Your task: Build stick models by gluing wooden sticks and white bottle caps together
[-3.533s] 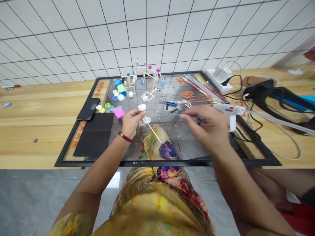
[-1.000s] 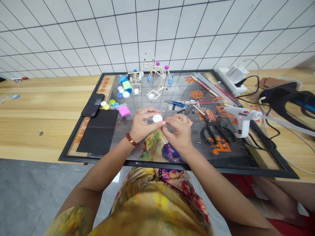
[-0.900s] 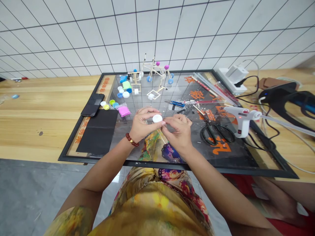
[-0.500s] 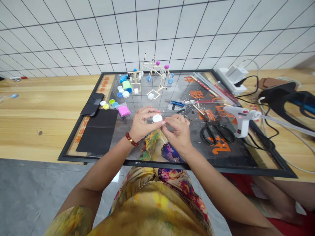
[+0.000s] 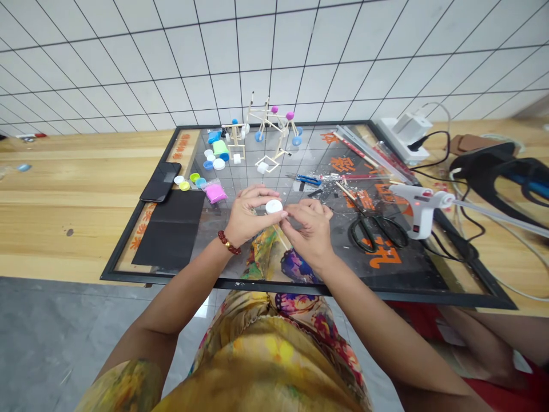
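Note:
My left hand (image 5: 249, 214) grips a round white cap (image 5: 274, 206) between thumb and fingers, its flat face turned up, just above the glass board. Close against its right edge, my right hand (image 5: 309, 229) is closed in a pinch, fingertips meeting my left thumb; whatever those fingers hold is hidden. A thin wooden stick (image 5: 282, 238) shows below the cap, between the two hands. Left of my left hand lies a bag of pink clay (image 5: 215, 192). Black-handled scissors (image 5: 377, 233) rest to the right of my right hand.
Stick models (image 5: 268, 163) with coloured balls stand at the back. Several caps (image 5: 218, 164) lie left of them. A blue cutter (image 5: 307, 180) lies mid-board. At right stand a white glue gun (image 5: 422, 209) and a power strip (image 5: 403, 134) with cables. A phone (image 5: 160, 182) lies left. Another person's limbs show lower right.
Almost nothing differs. Both hands keep the same hold around the white cap, and the view has shifted very slightly.

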Tool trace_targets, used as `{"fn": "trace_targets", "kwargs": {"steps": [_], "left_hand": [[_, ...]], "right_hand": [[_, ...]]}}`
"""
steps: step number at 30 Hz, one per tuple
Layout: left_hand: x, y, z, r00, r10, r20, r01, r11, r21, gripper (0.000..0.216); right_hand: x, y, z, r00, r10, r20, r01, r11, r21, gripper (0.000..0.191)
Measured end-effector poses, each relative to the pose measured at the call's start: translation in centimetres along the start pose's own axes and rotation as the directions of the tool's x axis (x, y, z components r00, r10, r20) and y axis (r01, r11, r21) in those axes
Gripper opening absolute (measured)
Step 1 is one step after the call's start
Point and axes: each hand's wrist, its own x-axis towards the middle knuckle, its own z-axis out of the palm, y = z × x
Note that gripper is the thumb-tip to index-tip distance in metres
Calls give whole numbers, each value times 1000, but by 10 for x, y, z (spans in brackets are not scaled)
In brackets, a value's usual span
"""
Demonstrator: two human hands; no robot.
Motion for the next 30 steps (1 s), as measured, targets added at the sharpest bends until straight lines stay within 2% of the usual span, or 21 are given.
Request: {"fn": "trace_targets", "kwargs": {"steps": [5,8,9,11,13,15,18,23,25,30], "left_hand": [[0,0,-1,999,-42,18,43,999,-4,20],[1,-1,-2,995,-96,41,99,992,-81,46],[1,-3,-2,992,-121,35,125,986,-115,55],[1,-6,-1,983,-182,-9,178,968,-178,62],[1,-10,0,967,-243,-70,222,948,-228,53],[0,-13,1,956,-275,-101,242,935,-260,48],[-1,-15,3,964,-262,-48,239,931,-276,53],[-6,-10,8,990,-104,93,119,977,-177,84],[-7,-7,10,995,-41,91,50,993,-102,82],[-7,-1,11,998,52,42,-53,998,31,57]], "right_hand": [[0,1,2,998,63,18,-63,997,36,11],[3,4,5,983,182,37,-185,946,267,8],[5,5,5,968,244,62,-249,890,381,8],[9,6,5,908,385,162,-403,701,588,12],[13,6,3,818,502,282,-531,468,706,16],[18,5,0,757,552,348,-572,305,761,19],[22,5,-2,727,586,358,-559,202,804,22],[25,11,1,664,624,411,-567,62,822,27],[25,12,2,652,609,451,-574,9,819,29],[24,11,4,616,567,547,-612,-92,785,29]]}}
